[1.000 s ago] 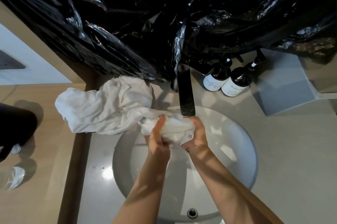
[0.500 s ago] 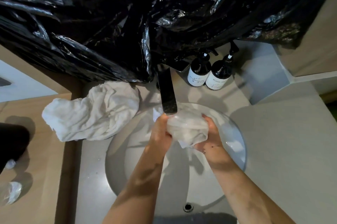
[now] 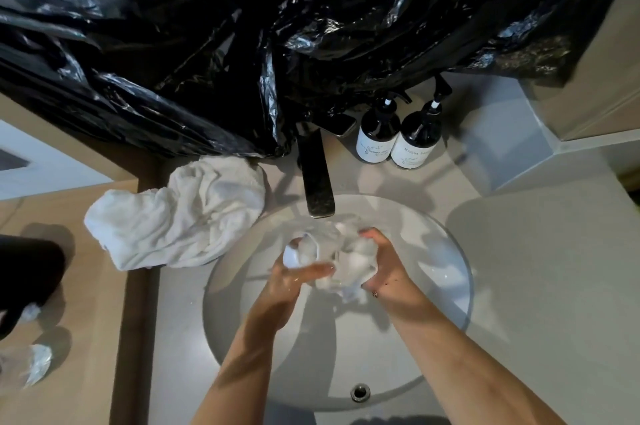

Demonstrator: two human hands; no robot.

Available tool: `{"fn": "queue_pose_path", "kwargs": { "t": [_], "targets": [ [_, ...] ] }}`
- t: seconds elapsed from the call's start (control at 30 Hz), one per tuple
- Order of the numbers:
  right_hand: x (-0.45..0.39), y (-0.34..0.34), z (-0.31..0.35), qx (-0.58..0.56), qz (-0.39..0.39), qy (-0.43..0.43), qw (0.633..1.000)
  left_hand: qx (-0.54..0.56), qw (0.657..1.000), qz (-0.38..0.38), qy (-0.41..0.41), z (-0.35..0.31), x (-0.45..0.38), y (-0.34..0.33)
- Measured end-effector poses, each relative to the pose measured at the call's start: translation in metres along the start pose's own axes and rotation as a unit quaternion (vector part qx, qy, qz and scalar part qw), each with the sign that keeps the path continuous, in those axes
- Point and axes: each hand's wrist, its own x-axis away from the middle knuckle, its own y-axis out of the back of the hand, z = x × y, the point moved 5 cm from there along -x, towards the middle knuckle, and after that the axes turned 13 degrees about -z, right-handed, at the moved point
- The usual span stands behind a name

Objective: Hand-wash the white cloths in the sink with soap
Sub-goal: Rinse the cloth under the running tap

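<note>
Since a second ago, the left hand (image 3: 294, 277) and right hand (image 3: 382, 265) have pulled the wet white cloth (image 3: 337, 260) off the dry cloth pile (image 3: 180, 217) and lowered it below the faucet (image 3: 317, 179), bunching it between them

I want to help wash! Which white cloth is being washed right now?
The small crumpled cloth gripped by both hands, left hand and right hand, over the sink. The bigger cloth lies untouched on the counter.
</note>
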Motion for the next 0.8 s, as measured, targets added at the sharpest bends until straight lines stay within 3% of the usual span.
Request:
{"fn": "queue_pose_path", "kwargs": {
  "t": [0.13, 0.27, 0.37, 0.53, 0.63, 0.7, 0.8],
  "targets": [
    [-0.020, -0.019, -0.022, 0.076, -0.008, -0.042, 0.996, -0.053, 0.996, -0.076, 0.018, 0.008, -0.001, 0.036],
    [-0.027, -0.031, -0.025, 0.150, -0.030, 0.031, 0.988, -0.198, 0.976, -0.082, -0.038, 0.007, -0.019, 0.058],
    [-0.033, -0.047, -0.014, 0.173, -0.039, 0.094, 0.980, -0.215, 0.968, -0.109, -0.063, 0.013, -0.018, 0.062],
    [-0.026, -0.072, -0.004, 0.184, 0.001, 0.122, 0.975, 0.019, 0.987, -0.127, 0.101, 0.019, 0.011, 0.048],
    [-0.021, -0.069, -0.001, 0.203, 0.029, 0.164, 0.965, 0.107, 0.968, -0.095, 0.207, 0.008, 0.017, 0.038],
    [-0.018, -0.067, 0.000, 0.153, 0.086, 0.168, 0.970, 0.159, 0.940, -0.116, 0.278, 0.017, 0.010, 0.039],
    [-0.009, -0.058, 0.001, 0.095, 0.118, 0.152, 0.977, 0.256, 0.909, -0.033, 0.328, 0.032, -0.009, 0.020]
  ]
}}
